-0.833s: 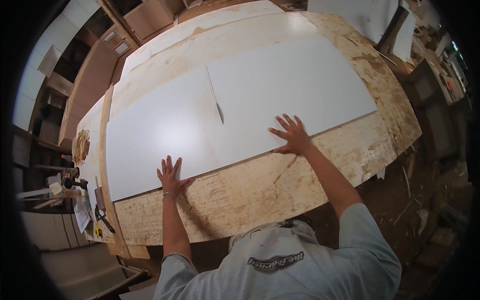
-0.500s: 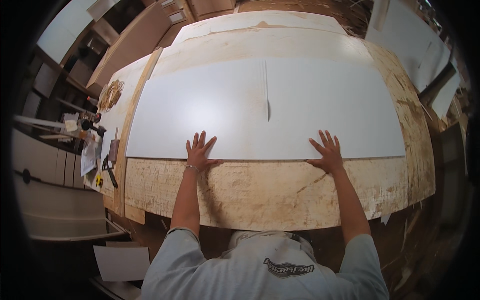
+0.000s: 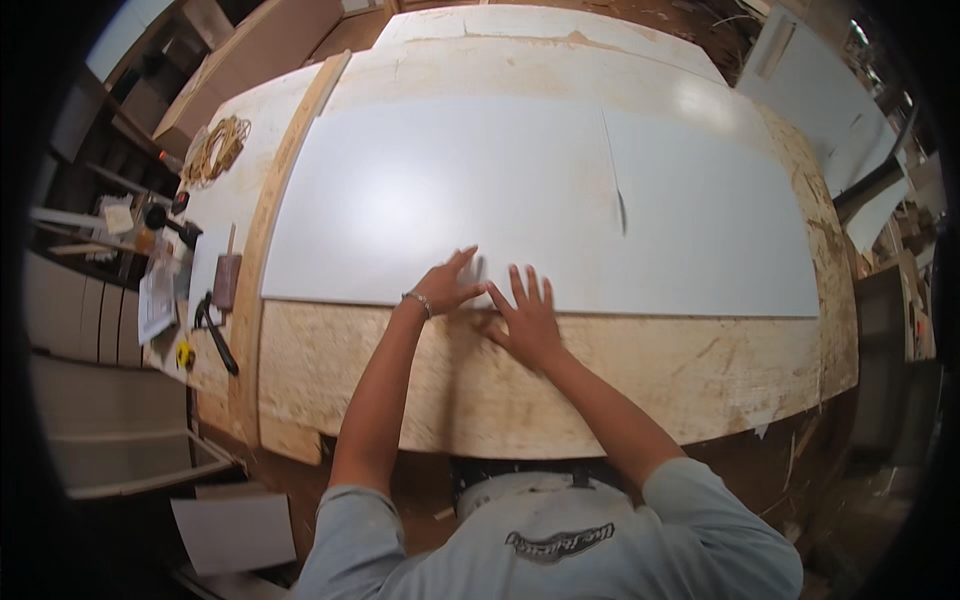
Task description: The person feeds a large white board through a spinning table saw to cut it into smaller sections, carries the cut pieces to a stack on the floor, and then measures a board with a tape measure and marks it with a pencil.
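A large white panel (image 3: 400, 200) lies flat on a worn, pale wooden worktable (image 3: 640, 370). A thin line crosses it right of the middle, ending in a dark, curved sliver (image 3: 622, 212). My left hand (image 3: 440, 287), with a bracelet at its wrist, is at the panel's near edge, thumb and fingers apart. Close beside it, my right hand (image 3: 528, 322) spreads its fingers over the same edge, its thumb by the bare table. The fingertips of the two hands almost meet. Neither hand holds anything.
A wooden batten (image 3: 290, 160) runs along the table's left side. Beyond it lie a coil of tan cord (image 3: 218, 150), a black-handled tool (image 3: 217, 335), a brown block (image 3: 228, 282) and a yellow tape measure (image 3: 185, 354). White boards (image 3: 815, 100) lean at the far right.
My hands have come together from wide apart, the right one moving left and the left one right. The line and sliver on the panel now appear farther right. The view has shifted slightly.
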Available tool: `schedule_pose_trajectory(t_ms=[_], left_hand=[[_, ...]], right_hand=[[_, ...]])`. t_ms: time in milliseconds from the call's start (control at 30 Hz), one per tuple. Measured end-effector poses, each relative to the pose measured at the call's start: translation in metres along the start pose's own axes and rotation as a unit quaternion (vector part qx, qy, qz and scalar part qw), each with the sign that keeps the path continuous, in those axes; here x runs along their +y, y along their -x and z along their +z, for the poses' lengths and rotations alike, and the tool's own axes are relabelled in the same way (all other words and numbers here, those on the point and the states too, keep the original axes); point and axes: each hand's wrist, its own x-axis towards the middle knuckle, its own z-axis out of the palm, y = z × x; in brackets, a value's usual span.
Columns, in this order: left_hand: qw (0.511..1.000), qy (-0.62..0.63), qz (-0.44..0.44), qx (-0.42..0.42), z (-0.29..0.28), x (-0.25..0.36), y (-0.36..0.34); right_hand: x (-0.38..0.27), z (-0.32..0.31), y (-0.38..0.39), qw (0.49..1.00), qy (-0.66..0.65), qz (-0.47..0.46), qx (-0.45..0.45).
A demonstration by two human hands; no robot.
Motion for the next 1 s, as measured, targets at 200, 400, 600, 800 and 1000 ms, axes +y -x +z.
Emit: schedule_pose_trajectory(t_ms=[200,400,600,800,1000], left_hand=[[0.984,0.017,-0.074,0.163,-0.107,-0.064,-0.066],[0.945,-0.264,0.034,0.189,-0.186,-0.117,-0.244],[0.927,-0.281,-0.091,0.229,-0.215,-0.149,-0.342],[0.901,-0.351,-0.112,0.227,-0.209,-0.136,-0.354],[0.898,-0.358,-0.12,0.226,-0.212,-0.13,-0.35]], right_hand=[[-0.052,0.033,-0.051,0.991,0.066,0.109,-0.034],[-0.063,0.037,-0.069,0.983,0.094,0.126,-0.095],[-0.047,0.038,-0.085,0.989,0.073,0.087,-0.094],[-0.015,0.03,-0.092,0.998,0.03,0.028,-0.054],[-0.011,0.034,-0.092,0.998,0.017,0.019,-0.05]])
